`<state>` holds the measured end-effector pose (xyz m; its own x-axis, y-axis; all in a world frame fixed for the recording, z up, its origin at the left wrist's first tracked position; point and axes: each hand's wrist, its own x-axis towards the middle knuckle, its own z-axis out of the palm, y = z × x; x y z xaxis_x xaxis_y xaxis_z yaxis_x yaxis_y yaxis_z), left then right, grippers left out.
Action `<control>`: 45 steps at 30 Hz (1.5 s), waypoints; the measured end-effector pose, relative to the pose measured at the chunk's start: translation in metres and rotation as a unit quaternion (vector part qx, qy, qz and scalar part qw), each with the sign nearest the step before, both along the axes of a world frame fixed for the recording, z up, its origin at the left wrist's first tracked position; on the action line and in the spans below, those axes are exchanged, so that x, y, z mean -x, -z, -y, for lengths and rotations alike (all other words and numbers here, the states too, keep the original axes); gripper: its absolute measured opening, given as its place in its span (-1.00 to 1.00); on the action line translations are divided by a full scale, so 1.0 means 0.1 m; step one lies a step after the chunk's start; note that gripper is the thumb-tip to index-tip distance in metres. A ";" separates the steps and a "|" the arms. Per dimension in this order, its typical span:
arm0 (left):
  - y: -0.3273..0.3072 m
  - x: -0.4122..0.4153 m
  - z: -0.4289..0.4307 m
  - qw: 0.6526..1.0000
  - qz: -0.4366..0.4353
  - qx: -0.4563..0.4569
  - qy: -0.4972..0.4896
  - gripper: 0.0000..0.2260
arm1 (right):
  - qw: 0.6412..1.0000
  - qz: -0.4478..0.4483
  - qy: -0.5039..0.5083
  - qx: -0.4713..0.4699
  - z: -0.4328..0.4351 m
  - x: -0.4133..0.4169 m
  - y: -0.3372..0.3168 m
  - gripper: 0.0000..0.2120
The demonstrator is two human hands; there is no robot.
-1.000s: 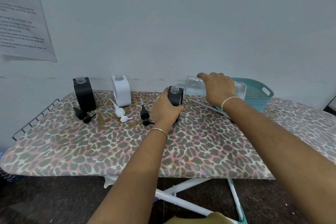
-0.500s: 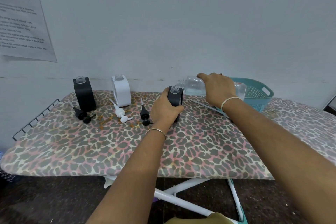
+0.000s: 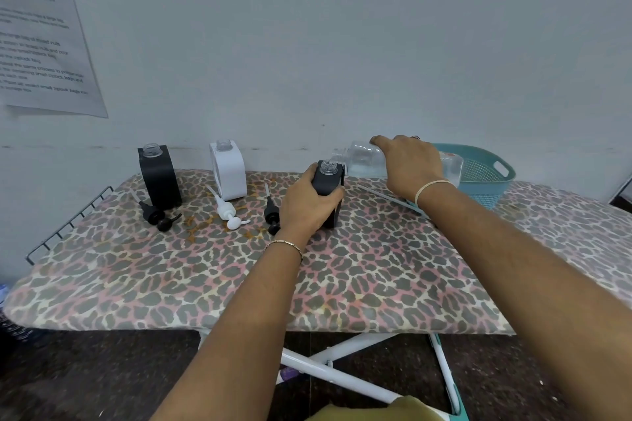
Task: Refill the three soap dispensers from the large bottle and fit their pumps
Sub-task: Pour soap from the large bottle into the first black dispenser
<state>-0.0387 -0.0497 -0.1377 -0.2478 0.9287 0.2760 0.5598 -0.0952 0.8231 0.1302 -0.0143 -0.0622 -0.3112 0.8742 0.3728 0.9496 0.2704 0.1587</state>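
My left hand (image 3: pixel 309 203) grips a black square dispenser (image 3: pixel 329 181) standing upright on the leopard-print ironing board (image 3: pixel 376 284). My right hand (image 3: pixel 410 164) holds the large clear bottle (image 3: pixel 362 162) tipped on its side, its open neck just above the dispenser's open mouth. A second black dispenser (image 3: pixel 159 176) and a white dispenser (image 3: pixel 228 169) stand open at the back left. Three pumps lie on the board: a black pump (image 3: pixel 157 214), a white pump (image 3: pixel 227 210), and another black pump (image 3: pixel 272 212) partly hidden by my left hand.
A teal perforated basket (image 3: pixel 485 174) sits at the back right, behind my right wrist. A thin grey rod (image 3: pixel 386 196) lies under my right forearm. A wire rack (image 3: pixel 65 225) edges the board's left end. The wall is close behind.
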 end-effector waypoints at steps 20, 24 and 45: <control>0.00 0.03 -0.03 0.998 0.051 0.033 -0.001 -0.41 | 1.000 -0.004 -0.003 -0.010 -0.03 0.00 0.03 -0.41; 0.00 0.03 -0.03 0.998 0.056 0.034 0.002 -0.40 | 1.000 -0.006 -0.004 -0.013 -0.03 -0.01 0.04 -0.42; -0.09 0.05 -0.02 0.995 0.079 0.053 0.013 -0.39 | 0.999 -0.029 0.001 0.014 0.01 -0.02 0.07 -0.41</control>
